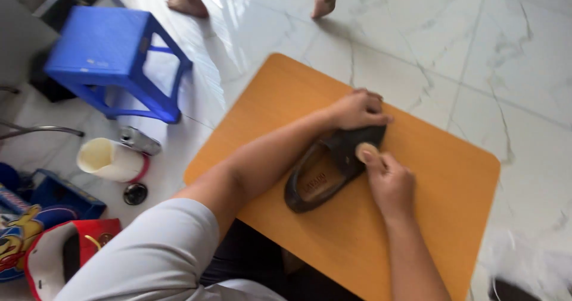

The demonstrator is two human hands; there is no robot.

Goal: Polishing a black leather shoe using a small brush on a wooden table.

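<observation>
1. One blue plastic stool [113, 57] stands on the marble floor [476, 57], left of the board's far-left edge.
2. One cream cup [112, 159] lies tipped on that floor.
3. One orange board [441, 217] carries one black leather shoe [325, 173] near its centre.
4. Shoe long axis runs diagonally; the toe points to the far-right edge, the heel to the near-left edge.
5. Left hand [357, 109]: fingers curled over the toe, gripping it.
6. Right hand [390, 182]: fingers closed on one small round tan pad [366, 152], touching the shoe's upper.
7. Two bare feet [187, 2] of another person stand beyond the far edge.
</observation>
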